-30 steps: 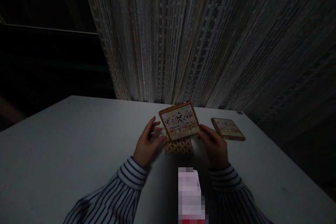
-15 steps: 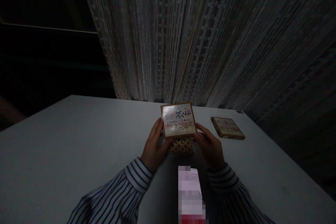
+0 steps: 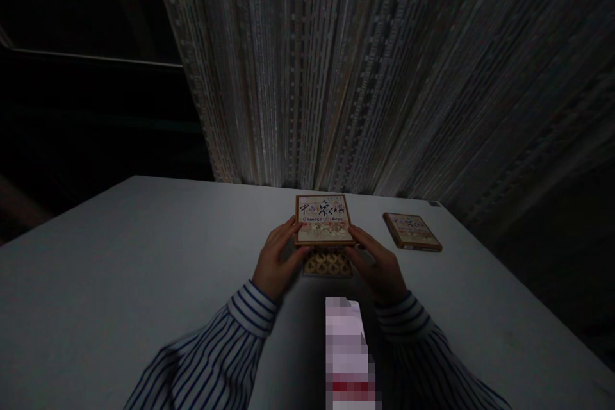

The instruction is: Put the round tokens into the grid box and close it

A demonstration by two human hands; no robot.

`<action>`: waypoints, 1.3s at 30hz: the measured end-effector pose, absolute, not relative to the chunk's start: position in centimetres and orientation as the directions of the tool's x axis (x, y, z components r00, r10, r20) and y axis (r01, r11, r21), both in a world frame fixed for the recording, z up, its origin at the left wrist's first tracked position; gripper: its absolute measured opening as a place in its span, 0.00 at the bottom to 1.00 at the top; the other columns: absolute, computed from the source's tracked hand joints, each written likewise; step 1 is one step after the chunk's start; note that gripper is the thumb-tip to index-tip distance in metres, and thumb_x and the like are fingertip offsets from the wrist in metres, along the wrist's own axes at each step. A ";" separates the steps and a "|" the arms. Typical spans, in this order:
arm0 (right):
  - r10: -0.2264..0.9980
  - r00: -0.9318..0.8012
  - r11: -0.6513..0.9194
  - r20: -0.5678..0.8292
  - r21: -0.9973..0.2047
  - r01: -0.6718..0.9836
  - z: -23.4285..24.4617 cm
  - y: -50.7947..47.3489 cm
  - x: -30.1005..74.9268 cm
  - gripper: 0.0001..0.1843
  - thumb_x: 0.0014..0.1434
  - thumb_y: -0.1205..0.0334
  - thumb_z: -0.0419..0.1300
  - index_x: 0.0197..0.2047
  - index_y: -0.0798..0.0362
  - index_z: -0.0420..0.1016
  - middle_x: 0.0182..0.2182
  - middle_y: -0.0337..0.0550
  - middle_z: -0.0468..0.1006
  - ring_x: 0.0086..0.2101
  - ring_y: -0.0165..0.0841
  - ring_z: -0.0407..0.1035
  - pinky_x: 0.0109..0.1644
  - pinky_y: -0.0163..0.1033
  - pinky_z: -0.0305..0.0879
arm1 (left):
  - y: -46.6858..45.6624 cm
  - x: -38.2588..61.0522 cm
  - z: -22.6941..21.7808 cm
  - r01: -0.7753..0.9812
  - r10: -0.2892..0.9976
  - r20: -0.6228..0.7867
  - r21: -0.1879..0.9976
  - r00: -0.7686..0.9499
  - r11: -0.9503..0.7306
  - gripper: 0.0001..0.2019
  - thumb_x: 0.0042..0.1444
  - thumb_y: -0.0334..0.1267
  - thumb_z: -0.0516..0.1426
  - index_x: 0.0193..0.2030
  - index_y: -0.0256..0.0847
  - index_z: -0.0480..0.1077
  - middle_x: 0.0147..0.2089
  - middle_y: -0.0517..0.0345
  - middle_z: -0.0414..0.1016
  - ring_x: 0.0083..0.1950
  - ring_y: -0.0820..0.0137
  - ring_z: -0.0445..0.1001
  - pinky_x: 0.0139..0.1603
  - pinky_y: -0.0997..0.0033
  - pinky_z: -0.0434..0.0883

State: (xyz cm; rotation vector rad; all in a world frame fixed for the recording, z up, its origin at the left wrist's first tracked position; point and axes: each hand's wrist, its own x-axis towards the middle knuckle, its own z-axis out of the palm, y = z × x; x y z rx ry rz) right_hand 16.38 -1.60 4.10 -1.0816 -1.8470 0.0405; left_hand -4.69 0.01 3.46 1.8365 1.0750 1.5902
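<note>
Both my hands hold the lid of a Chinese chess box [image 3: 323, 221], printed with dark lettering and edged in brown. My left hand [image 3: 277, 262] grips its left side, thumb at the near corner. On the right side, my right hand [image 3: 379, 266] has its fingers closed along the edge. Under the lid's near edge, rows of round wooden chess pieces [image 3: 327, 262] show in a tray; the lid hides the rest of them. Whether the lid touches the tray, I cannot tell.
A second Chinese chess box [image 3: 412, 231] lies on the white table [image 3: 192, 256] to the right. A lit phone [image 3: 348, 352], its screen blurred, lies between my forearms. Behind the table's far edge hangs a string curtain [image 3: 307, 77]. The light is dim.
The lid has come down slightly and lies more level, squarer over the pieces. Both hands moved with it and keep their hold.
</note>
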 end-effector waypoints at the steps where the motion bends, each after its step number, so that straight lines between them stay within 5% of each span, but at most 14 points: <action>1: 0.684 -0.158 0.607 0.713 -0.434 0.666 4.1 -1.6 16.5 0.20 0.54 0.62 0.55 0.52 0.52 0.66 0.49 0.47 0.71 0.49 0.36 0.65 0.53 0.45 0.64 | 0.0 -4.7 3.4 0.243 0.812 0.583 0.785 0.018 -0.569 0.21 0.44 0.37 0.61 0.48 0.47 0.68 0.56 0.53 0.65 0.57 0.63 0.61 0.60 0.59 0.55; 10: 0.703 -0.250 0.581 0.666 -0.336 0.741 3.1 -2.2 18.0 0.19 0.56 0.60 0.52 0.50 0.54 0.67 0.47 0.49 0.73 0.46 0.35 0.68 0.50 0.43 0.67 | 0.4 -4.8 2.5 0.401 0.816 0.541 0.714 0.204 -0.574 0.21 0.48 0.39 0.58 0.51 0.43 0.66 0.57 0.50 0.64 0.57 0.63 0.61 0.58 0.55 0.58; 18: 0.776 -0.220 0.519 0.591 -0.402 0.754 1.6 -2.2 18.5 0.18 0.56 0.60 0.52 0.50 0.54 0.67 0.46 0.49 0.73 0.45 0.35 0.69 0.48 0.44 0.68 | 0.8 -4.6 1.3 0.513 0.820 0.482 0.642 0.308 -0.570 0.22 0.49 0.40 0.57 0.51 0.37 0.65 0.57 0.44 0.64 0.57 0.64 0.63 0.57 0.56 0.60; 39: 0.873 -0.205 0.407 0.442 -0.430 0.806 0.4 -2.2 18.6 0.19 0.53 0.61 0.53 0.48 0.55 0.67 0.42 0.50 0.76 0.41 0.37 0.71 0.43 0.43 0.70 | 0.7 -4.5 1.0 0.513 0.835 0.397 0.660 0.382 -0.549 0.21 0.50 0.38 0.55 0.52 0.38 0.64 0.58 0.48 0.62 0.57 0.63 0.62 0.58 0.56 0.60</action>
